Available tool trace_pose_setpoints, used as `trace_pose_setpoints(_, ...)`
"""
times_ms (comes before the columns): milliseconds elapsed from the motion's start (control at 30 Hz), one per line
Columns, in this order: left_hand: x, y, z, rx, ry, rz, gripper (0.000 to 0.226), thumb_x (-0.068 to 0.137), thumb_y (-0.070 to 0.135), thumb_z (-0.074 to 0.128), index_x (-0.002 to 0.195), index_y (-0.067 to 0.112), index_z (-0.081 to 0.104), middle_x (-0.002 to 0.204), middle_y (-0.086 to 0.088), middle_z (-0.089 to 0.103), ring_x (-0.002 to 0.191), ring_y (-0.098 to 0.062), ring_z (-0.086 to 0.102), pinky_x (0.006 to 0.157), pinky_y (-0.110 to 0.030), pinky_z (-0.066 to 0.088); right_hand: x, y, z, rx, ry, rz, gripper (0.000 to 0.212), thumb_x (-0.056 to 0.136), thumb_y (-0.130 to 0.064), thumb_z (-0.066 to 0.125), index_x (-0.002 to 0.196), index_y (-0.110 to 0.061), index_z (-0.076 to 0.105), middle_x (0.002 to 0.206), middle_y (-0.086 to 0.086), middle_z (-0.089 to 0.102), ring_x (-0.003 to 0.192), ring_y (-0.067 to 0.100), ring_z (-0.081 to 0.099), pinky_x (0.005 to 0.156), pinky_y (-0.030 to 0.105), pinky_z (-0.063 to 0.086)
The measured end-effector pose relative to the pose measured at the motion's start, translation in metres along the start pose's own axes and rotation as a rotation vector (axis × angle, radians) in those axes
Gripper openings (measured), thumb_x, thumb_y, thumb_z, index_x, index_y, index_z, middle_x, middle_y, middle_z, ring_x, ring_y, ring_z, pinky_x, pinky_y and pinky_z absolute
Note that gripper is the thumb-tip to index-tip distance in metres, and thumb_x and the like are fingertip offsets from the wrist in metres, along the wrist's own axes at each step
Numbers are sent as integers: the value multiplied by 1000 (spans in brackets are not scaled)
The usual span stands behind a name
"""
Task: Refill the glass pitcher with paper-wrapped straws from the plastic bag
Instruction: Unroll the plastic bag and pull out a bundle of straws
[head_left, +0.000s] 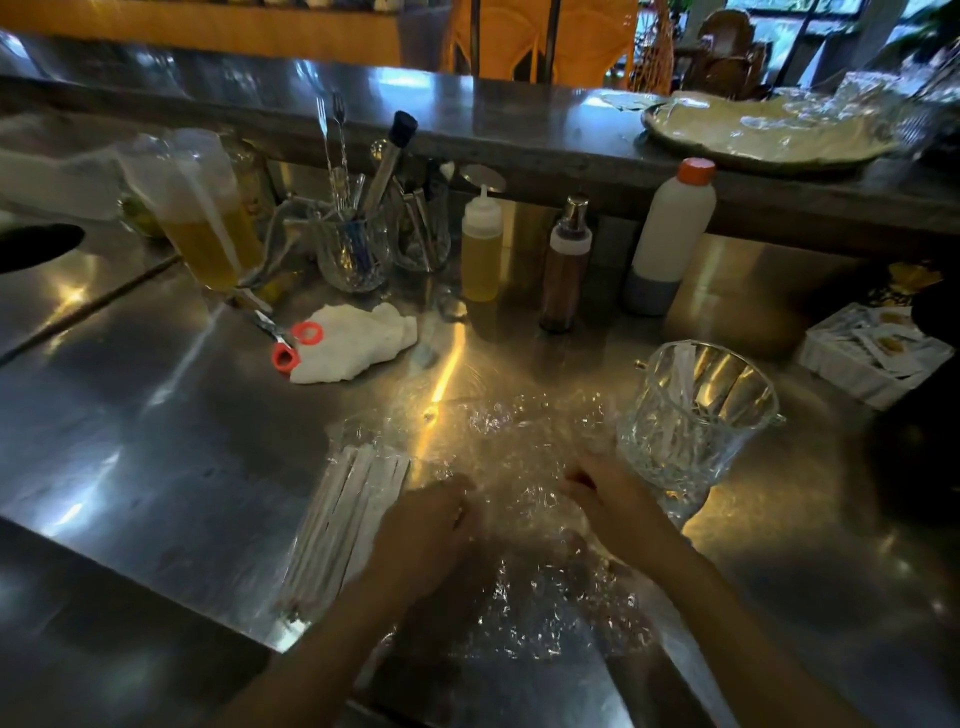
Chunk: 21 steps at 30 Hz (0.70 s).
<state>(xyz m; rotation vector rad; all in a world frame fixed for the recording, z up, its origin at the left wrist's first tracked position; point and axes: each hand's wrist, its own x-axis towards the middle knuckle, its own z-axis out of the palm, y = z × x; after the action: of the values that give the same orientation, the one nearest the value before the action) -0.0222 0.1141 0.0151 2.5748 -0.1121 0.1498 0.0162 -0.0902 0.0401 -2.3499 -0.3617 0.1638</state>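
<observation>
Both hands rest low on the crumpled bag (524, 467) at the near middle of the table (156, 415). The left hand (426, 525) is curled, knuckles up, at the right edge of the straws (343, 525); whether it pinches film or a straw I cannot tell. The right hand (597, 488) lies with fingers bent into the film just beside the pitcher (696, 415); its grip is likewise hidden. The bag looks thin, clear and slack: it should weigh almost nothing, crackle, slide on the steel and give no firm hold, so it is best pinned flat. The straws lie in a loose bundle to the left, seemingly still under the film. They look light and fairly stiff lengthwise, but paper sleeves tear and crush, so a gentle clasp round the middle of a bunch seems best. The pitcher, upright to the right with a few straws inside, is cut glass, probably heavy, hard and breakable.
</observation>
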Motion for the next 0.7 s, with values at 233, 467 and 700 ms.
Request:
trace_pose_setpoints(233,79,32,-79,-187,-58,345,90,69,42,73,142,25,23,150,-7,31,137,-21,29,110,-40,24,9,-47,-42,-179,23,-436,11,84,-8,60,76,-3,57,73,1,51,66,7,42,67,8,34)
trace_pose_setpoints(467,104,51,-113,-520,-214,317,16,74,5,72,75,17,62,73,-2,62,68,-6,59,68,-20,50,20,-65,-80,-168,117,-359,6,83,-21,62,83,-14,61,76,-14,48,73,-1,47,64,16,37)
trace_pose_setpoints(700,103,46,-137,-588,236,258,17,77,9,69,71,18,56,69,-3,61,61,-9,61,60,-20,52,16,-55,-95,585,261,-201,17,77,-42,59,93,-37,65,89,-12,70,84,0,64,63,9,50)
